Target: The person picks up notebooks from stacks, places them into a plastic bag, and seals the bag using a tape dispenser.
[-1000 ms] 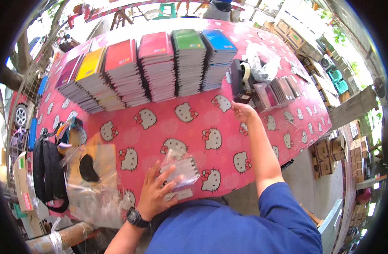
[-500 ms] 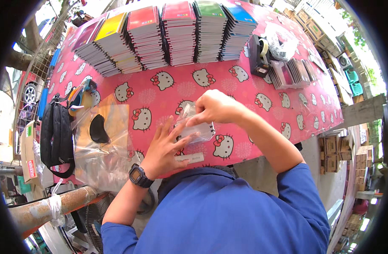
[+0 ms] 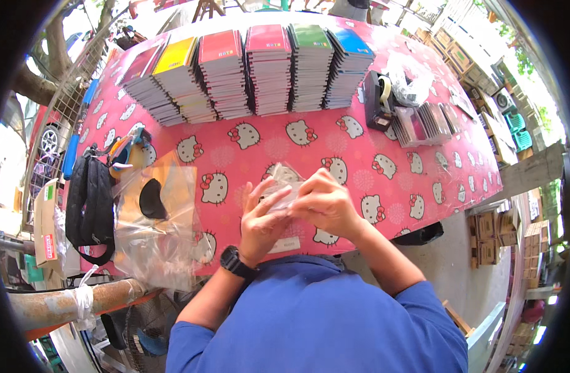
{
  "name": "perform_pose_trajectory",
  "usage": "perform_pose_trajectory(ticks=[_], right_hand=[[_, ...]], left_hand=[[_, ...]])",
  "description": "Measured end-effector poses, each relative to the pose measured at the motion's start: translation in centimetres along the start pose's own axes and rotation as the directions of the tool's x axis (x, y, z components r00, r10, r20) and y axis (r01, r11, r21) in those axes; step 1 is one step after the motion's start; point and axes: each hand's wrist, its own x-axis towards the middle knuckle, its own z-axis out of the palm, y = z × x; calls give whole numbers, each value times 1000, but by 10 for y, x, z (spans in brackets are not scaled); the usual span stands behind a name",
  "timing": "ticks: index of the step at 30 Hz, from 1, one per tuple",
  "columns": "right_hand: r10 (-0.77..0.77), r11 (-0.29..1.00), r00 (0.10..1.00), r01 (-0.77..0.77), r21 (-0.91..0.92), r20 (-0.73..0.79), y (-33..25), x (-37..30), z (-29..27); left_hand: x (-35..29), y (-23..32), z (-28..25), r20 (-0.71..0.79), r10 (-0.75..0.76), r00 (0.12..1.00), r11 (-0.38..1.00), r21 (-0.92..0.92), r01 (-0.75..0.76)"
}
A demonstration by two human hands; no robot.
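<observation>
A small clear plastic packet [image 3: 284, 176] with something pale inside lies between my hands at the near middle of the table. My left hand [image 3: 263, 214] closes around its left side, a black watch on the wrist. At the packet's right edge, my right hand [image 3: 323, 200] has thumb and fingers pinched together on the plastic. My fingers hide much of the packet. A small white label strip [image 3: 285, 245] rests on the pink cloth just below my hands.
Several tall stacks of spiral notebooks [image 3: 269, 81] line the far side. Right of them are a tape dispenser [image 3: 377, 102], a crumpled clear bag [image 3: 412, 84] and wrapped notebooks [image 3: 422, 124]. On the left lie clear plastic sleeves [image 3: 154, 239] and a black bag [image 3: 91, 205].
My right hand has come down from above the packet to its right edge and pinches the plastic there. My left hand's spread fingers have drawn in around the packet. The view has shifted slightly.
</observation>
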Motion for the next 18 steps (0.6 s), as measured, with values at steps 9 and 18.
perform_pose_trajectory(ticks=[9,18], right_hand=[[645,536,703,-696,478,299,68,-14,14],[530,684,821,-561,466,211,65,-8,12]], left_hand=[[44,-11,-19,532,-519,669,686,-209,697],[32,-11,0,10,-334,943,878,-361,315]])
